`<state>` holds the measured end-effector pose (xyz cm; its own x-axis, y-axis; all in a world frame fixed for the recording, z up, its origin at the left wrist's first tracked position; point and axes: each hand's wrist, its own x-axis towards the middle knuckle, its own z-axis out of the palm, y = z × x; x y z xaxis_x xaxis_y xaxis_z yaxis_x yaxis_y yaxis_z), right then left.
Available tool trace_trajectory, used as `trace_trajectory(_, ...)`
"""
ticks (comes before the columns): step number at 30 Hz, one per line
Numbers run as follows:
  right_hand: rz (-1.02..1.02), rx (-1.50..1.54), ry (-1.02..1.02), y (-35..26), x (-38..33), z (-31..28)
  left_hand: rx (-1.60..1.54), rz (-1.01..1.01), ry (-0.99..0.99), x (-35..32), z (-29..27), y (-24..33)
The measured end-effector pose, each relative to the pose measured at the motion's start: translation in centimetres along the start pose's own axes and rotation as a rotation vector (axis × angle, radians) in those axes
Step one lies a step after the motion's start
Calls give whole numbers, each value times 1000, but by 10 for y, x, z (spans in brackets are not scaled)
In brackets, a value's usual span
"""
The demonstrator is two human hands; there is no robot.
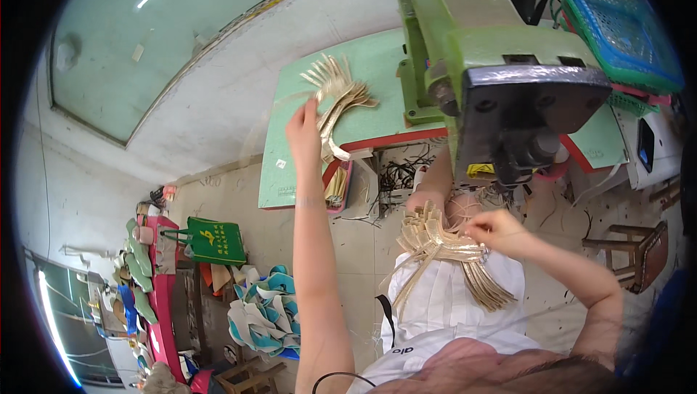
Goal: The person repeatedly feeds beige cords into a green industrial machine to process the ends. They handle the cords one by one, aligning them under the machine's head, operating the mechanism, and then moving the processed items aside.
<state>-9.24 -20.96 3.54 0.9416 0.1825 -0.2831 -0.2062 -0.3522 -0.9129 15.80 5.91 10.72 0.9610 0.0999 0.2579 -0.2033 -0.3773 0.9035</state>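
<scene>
My left hand (pixel 303 131) reaches over the pale green worktable, fingers closed at the edge of a pile of gold fringed strap pieces (pixel 347 101). A pale, motion-smeared strip shows at those fingertips. Across my lap, on white clothing, lies a second bunch of gold fringed strap pieces (pixel 435 238), its long strips hanging to the lower right. Beside that bunch, my right hand (pixel 499 233) is pinched closed at its right edge; whatever sits between the fingertips is too small to make out.
A green press machine (pixel 523 46) with a dark head overhangs the worktable (pixel 279 169). Blue and green plastic baskets (pixel 617 20) stand at the far right. A wooden stool (pixel 639 249) is to the right. Left are a green bag (pixel 216 240) and a heap of white-and-teal pieces (pixel 265 310).
</scene>
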Motion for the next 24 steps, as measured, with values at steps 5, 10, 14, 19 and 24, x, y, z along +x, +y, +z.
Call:
trace_trajectory(5, -320, -645, 132, 90, 20, 65, 1012, 31, -190, 67, 48, -107)
trace_trajectory(10, -287, -624, 227, 127, 31, 85, 876, 722, 385, 13, 82, -90)
trace_trajectory(14, -338, -508, 192, 120, 33, 82, 497, 421, -423, -104, 62, -44)
trace_trajectory(19, -256, -165, 67, 91, 23, 65, 406, 527, -970, -187, 46, -57)
trace_trajectory(24, -304, -63, -74, 38, 2, 9, 139, 266, -1038, -181, 31, 8)
